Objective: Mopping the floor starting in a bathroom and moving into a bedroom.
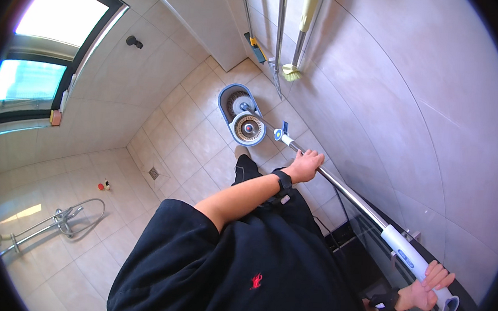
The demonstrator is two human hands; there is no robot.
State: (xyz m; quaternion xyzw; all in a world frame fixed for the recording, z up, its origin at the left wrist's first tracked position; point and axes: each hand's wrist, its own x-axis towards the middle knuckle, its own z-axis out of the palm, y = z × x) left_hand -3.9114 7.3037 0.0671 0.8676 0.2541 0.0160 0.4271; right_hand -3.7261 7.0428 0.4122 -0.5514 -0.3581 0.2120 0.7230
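A spin mop (360, 203) runs slantwise from the lower right down to a blue-rimmed mop bucket (225, 104) on the floor. My left hand (305, 166) is closed round the metal pole midway along it. Near the pole's top end, my right hand (430, 286) wraps the white grip (404, 251). The mop's lower end (244, 107) reaches into the bucket's grey far compartment; whether it touches the bottom I cannot tell. The round spin basket (248, 128) sits in the near compartment, with no mop in it.
A yellow-green brush (291, 72) and other long-handled tools (258, 49) lean along the far wall. My foot (242, 151) stands just before the bucket. A floor drain (154, 173) and shower fitting (64, 221) are on the left; a glass panel (363, 248) is at the right.
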